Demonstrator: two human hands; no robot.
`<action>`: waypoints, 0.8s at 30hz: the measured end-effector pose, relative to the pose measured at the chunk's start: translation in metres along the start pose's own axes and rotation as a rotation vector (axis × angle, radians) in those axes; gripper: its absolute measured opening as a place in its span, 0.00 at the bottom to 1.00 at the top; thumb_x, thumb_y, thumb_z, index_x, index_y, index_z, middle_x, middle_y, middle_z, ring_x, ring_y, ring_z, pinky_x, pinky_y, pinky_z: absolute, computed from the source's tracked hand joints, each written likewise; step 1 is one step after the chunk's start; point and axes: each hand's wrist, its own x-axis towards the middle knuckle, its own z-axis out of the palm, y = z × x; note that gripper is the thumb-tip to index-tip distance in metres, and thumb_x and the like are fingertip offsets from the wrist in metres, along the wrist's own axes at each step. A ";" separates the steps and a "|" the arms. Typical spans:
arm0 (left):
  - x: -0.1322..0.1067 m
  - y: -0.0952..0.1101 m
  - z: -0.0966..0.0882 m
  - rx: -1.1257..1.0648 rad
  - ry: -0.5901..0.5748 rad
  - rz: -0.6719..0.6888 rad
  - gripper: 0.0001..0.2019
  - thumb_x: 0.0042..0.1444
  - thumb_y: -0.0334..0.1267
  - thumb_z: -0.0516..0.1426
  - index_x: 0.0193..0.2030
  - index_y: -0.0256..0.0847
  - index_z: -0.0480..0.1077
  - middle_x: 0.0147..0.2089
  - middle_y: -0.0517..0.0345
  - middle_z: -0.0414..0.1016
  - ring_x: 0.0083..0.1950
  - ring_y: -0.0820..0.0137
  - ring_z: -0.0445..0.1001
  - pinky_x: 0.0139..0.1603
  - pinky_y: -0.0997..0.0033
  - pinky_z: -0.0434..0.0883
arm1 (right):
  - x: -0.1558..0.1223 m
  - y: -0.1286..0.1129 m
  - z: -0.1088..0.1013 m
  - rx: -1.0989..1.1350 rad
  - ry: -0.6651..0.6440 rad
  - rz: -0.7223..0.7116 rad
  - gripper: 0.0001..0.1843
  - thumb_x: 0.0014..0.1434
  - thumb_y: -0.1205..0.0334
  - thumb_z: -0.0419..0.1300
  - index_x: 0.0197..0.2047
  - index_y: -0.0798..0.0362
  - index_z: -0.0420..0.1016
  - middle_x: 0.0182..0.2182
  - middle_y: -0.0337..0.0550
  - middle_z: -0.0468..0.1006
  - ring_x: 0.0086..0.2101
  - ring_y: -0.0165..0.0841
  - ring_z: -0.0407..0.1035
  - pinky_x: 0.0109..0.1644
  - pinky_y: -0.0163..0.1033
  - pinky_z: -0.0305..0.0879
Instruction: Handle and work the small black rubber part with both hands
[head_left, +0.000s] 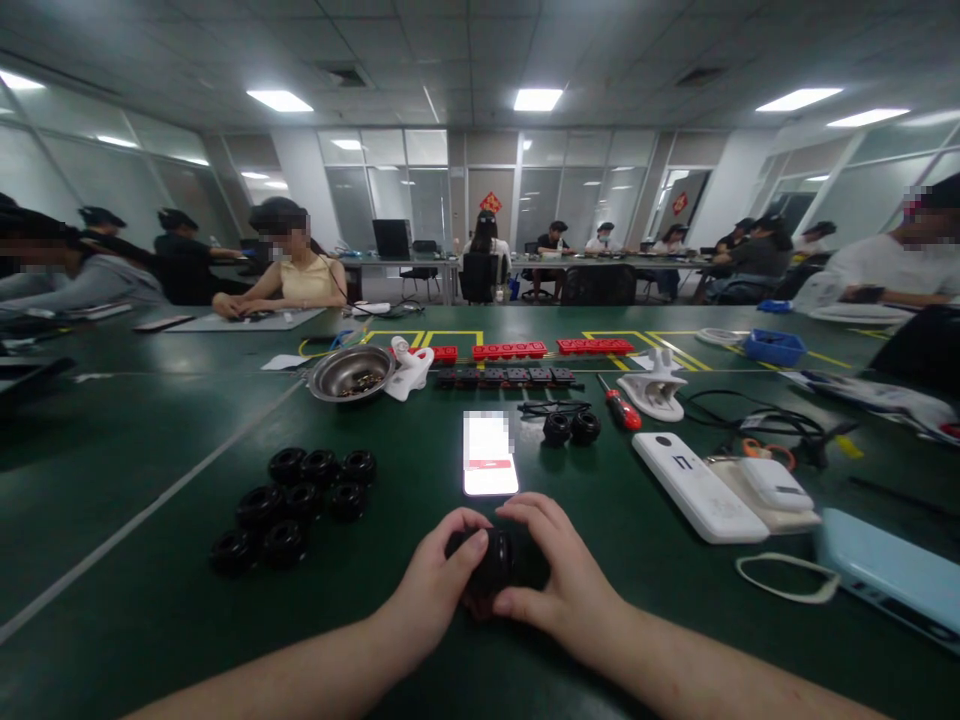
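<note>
Just in front of me, both my hands meet around a black wheel-like piece (495, 562), which the fingers partly cover. My left hand (439, 570) grips its left side, with the thumb laid across the top. Curved around the right side, my right hand (574, 575) has its thumb and fingertips at the edges of the piece. Beyond the hands lies a phone (490, 478) with a lit screen. A group of several similar black wheels (301, 500) sits to the left. Two more black wheels (571, 428) stand past the phone, to its right.
A metal bowl (352, 375) of small parts stands at the back left. Farther back are red strips (510, 350), a dark jointed strip (506, 378) and a screwdriver (622, 408). On the right lie a white power bank (697, 490) and a light-blue case (892, 575). Other people sit around.
</note>
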 end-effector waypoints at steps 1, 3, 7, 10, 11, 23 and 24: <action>0.000 0.000 0.001 0.002 -0.010 -0.003 0.17 0.45 0.51 0.53 0.34 0.40 0.59 0.24 0.64 0.65 0.18 0.76 0.66 0.16 0.78 0.63 | 0.000 0.001 0.000 0.000 0.005 0.002 0.26 0.43 0.51 0.63 0.45 0.51 0.64 0.46 0.46 0.61 0.47 0.40 0.58 0.50 0.46 0.58; -0.001 0.002 0.002 0.008 -0.013 -0.018 0.18 0.46 0.52 0.53 0.36 0.40 0.58 0.24 0.64 0.66 0.17 0.76 0.66 0.16 0.77 0.63 | -0.001 0.001 -0.001 -0.007 0.016 0.001 0.19 0.47 0.53 0.61 0.42 0.51 0.67 0.45 0.46 0.61 0.46 0.40 0.58 0.49 0.45 0.58; -0.001 0.007 0.003 0.010 -0.047 -0.060 0.20 0.46 0.53 0.51 0.37 0.39 0.58 0.26 0.60 0.68 0.18 0.74 0.69 0.17 0.77 0.63 | -0.003 0.000 -0.001 -0.013 0.022 -0.025 0.17 0.48 0.57 0.61 0.42 0.51 0.68 0.45 0.46 0.61 0.47 0.39 0.58 0.49 0.44 0.58; 0.001 0.008 0.002 0.000 -0.075 -0.102 0.21 0.46 0.54 0.49 0.38 0.38 0.58 0.23 0.59 0.69 0.17 0.73 0.69 0.16 0.77 0.63 | -0.004 -0.003 -0.002 -0.020 -0.001 -0.049 0.20 0.48 0.59 0.61 0.46 0.50 0.66 0.46 0.46 0.60 0.47 0.39 0.57 0.50 0.44 0.58; 0.001 0.008 0.001 -0.003 -0.076 -0.114 0.21 0.46 0.54 0.49 0.38 0.38 0.58 0.22 0.59 0.69 0.17 0.72 0.69 0.16 0.77 0.63 | -0.004 -0.005 -0.003 -0.026 -0.014 -0.058 0.21 0.49 0.61 0.61 0.48 0.49 0.65 0.46 0.46 0.60 0.47 0.38 0.57 0.50 0.44 0.58; 0.000 -0.002 -0.001 -0.032 -0.066 0.010 0.14 0.48 0.47 0.53 0.36 0.39 0.60 0.27 0.63 0.66 0.18 0.77 0.68 0.16 0.80 0.64 | -0.001 -0.005 -0.002 -0.019 0.004 -0.035 0.24 0.47 0.58 0.61 0.47 0.51 0.62 0.45 0.46 0.62 0.46 0.39 0.57 0.50 0.45 0.58; 0.000 -0.003 -0.001 -0.030 -0.074 0.017 0.14 0.48 0.47 0.53 0.36 0.39 0.60 0.27 0.63 0.67 0.19 0.77 0.69 0.16 0.80 0.64 | -0.001 -0.005 -0.002 -0.020 0.001 -0.032 0.21 0.48 0.56 0.60 0.46 0.51 0.63 0.44 0.46 0.62 0.46 0.39 0.58 0.49 0.45 0.58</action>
